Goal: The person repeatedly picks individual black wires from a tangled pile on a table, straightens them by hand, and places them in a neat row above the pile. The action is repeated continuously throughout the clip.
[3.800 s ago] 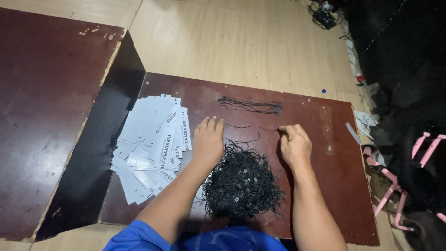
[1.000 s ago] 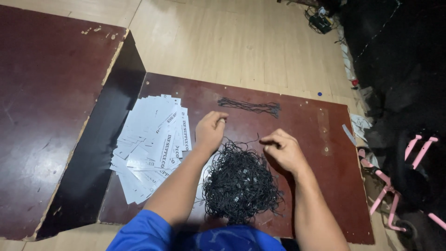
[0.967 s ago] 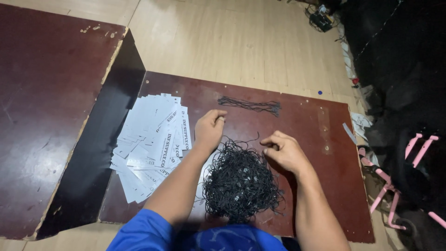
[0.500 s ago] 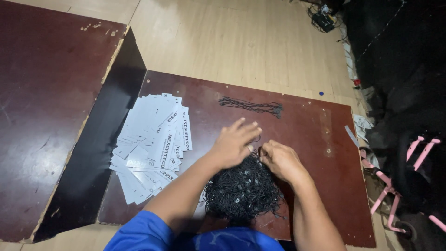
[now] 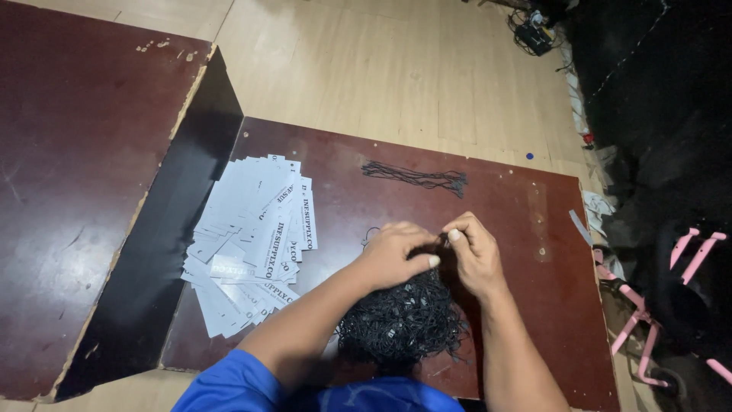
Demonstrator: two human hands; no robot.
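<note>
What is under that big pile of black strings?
The tangled pile of black strings lies on the dark red board. Both hands, left hand and right hand, rest on its top edge. Anything beneath the pile is covered.

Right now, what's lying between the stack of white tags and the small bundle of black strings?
In the head view, only bare board separates the white tags from the small string bundle.

I'm looking down at a pale wood floor. A dark red board lies under the grip, a second board well left. Pink frame and black cloth off right, dim light.
</note>
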